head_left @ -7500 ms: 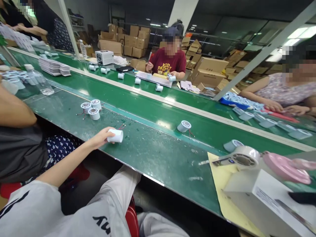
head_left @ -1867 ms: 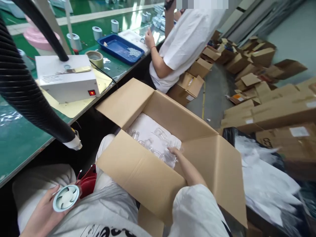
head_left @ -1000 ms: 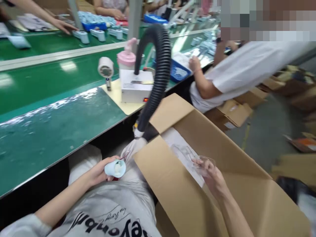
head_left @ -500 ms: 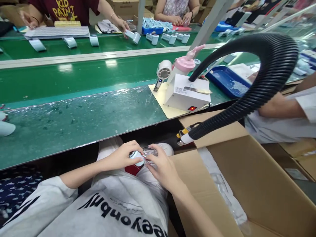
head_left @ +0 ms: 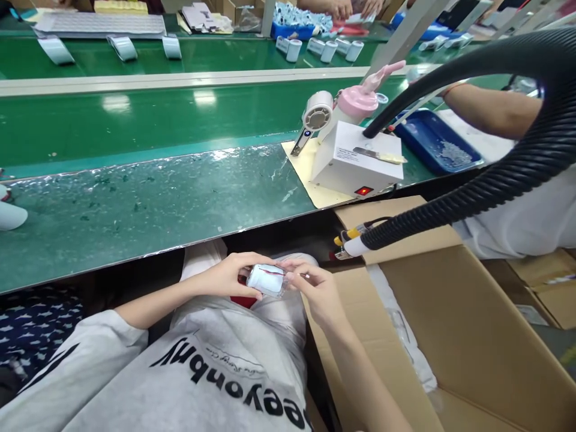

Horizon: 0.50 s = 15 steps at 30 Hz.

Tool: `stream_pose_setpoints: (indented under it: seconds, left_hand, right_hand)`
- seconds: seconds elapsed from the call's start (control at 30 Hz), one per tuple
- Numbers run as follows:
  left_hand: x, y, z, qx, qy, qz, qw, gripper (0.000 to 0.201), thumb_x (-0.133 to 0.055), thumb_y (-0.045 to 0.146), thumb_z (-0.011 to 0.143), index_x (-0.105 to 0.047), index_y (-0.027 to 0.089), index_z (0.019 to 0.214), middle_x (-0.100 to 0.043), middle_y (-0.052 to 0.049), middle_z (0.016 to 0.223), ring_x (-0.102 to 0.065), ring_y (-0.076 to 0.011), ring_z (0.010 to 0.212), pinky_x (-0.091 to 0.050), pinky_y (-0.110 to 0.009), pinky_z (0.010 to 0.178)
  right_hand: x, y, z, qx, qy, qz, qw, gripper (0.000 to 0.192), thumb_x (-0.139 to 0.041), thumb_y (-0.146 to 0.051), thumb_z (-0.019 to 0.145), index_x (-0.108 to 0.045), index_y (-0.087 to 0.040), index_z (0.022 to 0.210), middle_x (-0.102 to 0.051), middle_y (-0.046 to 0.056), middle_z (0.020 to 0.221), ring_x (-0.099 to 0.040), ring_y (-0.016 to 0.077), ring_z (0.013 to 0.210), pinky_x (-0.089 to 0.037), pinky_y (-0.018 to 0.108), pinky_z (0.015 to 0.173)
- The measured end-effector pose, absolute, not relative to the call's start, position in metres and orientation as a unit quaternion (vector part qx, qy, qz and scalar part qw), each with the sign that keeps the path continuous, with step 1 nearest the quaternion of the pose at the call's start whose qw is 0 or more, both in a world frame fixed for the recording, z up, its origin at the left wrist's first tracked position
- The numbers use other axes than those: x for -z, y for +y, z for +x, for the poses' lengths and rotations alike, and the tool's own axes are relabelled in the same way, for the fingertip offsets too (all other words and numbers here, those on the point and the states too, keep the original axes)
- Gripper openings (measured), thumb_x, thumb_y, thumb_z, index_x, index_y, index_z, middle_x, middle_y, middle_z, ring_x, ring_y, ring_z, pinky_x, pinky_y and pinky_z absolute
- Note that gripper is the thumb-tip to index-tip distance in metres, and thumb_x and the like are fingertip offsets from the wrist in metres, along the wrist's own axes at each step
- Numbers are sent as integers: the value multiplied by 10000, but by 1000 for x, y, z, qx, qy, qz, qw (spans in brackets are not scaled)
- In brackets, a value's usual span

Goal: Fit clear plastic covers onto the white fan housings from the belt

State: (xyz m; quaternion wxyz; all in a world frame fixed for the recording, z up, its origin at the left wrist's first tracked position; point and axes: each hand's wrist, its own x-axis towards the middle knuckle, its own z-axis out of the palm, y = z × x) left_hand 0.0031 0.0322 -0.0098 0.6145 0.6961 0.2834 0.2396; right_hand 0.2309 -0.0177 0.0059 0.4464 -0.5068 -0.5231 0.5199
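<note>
Over my lap, my left hand [head_left: 234,276] is wrapped round a pale blue, rounded piece [head_left: 269,279] with a dark red wire along its top and clear plastic at its right end. My right hand [head_left: 312,285] is closed at that end, its thumb and fingertips pinching near the wire. A small white tip, perhaps a connector, pokes out beside the right fingers. Exactly what those fingertips grip is partly hidden. Something red lies on my lap just below the piece.
A black corrugated hose [head_left: 432,210] arches from a white box [head_left: 357,159] with a lit red switch. An open cardboard box [head_left: 472,312] stands to my right. A handheld fan [head_left: 317,111], pink-lidded bottle [head_left: 357,102] and blue tray [head_left: 407,135] are on the green bench [head_left: 157,210]. Co-workers sit opposite and right.
The pale blue piece has turned so its long side and wire face up. My right hand has shifted to its right end. The view has tilted down and left; a co-worker's arm opposite has left view.
</note>
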Motion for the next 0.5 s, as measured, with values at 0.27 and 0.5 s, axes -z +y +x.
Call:
stream_pose_setpoints:
  seconds: [0.27,0.5]
  left_hand:
    - [3,25,-2,-225,328,543,740,785,-907,393,680,-614,180,1377,-725,-131,1189,-696,-174,860,-555,-279,726]
    - [-7,28,-10,-252,264,651,665,787,-906,348,702,-606,260,1425,-644,-145,1418,-680,-277,1165,-582,-348,896]
  right_hand:
    - [-7,-30,239,-337,-754,-433,362,336,-789,-355,898,-736,-268,1218,-711,122,1329,-665,318,1263,-563,478,1070]
    - [-14,-30,236,-380,-718,-433,389,368,-816,-437,867,-692,-253,1161,-765,105,1193,-732,299,1139,-604,443,1008]
